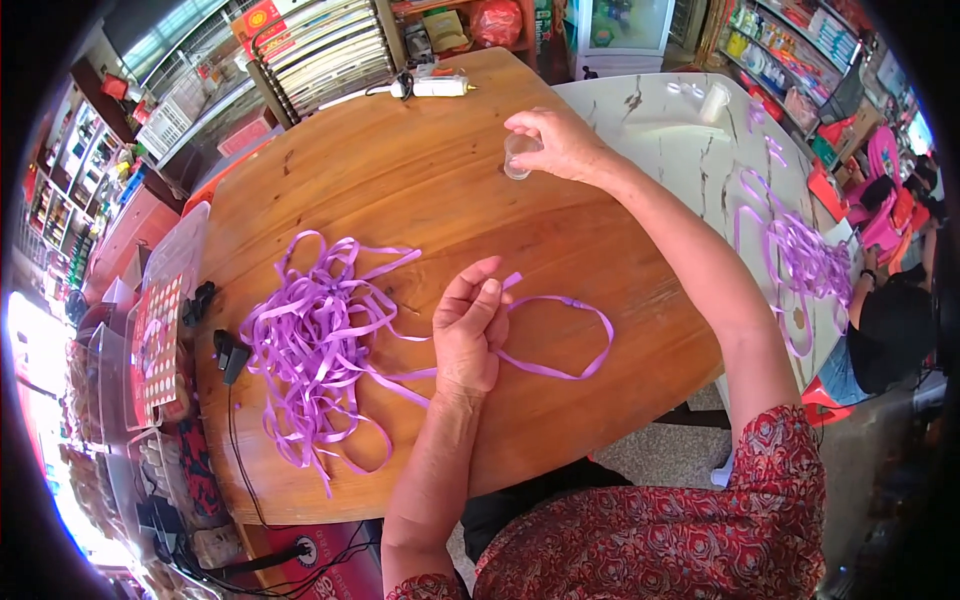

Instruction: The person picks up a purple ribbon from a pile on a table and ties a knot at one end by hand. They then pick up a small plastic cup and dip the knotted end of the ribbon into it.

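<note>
My left hand (pixel 467 328) is closed over the wooden table, pinching a purple ribbon (pixel 608 345) between thumb and fingers. The ribbon's short end sticks up past the fingertips, and a loop with a small knot-like spot lies to the right of the hand. From the same hand, strands run left to a big tangled heap of purple ribbon (pixel 318 335). Farther off, my right hand (pixel 565 148) has its thumb and fingers curled around a small clear cup (pixel 516 170) on the table. The cup's contents are too small to make out.
A white power strip (pixel 440 87) lies at the table's far edge, a black adapter (pixel 230 355) at its left. On the right, a marble-patterned table (pixel 665 150) bears another purple ribbon pile (pixel 808 262) and a white cup (pixel 715 102). Another person (pixel 900 320) sits beside it.
</note>
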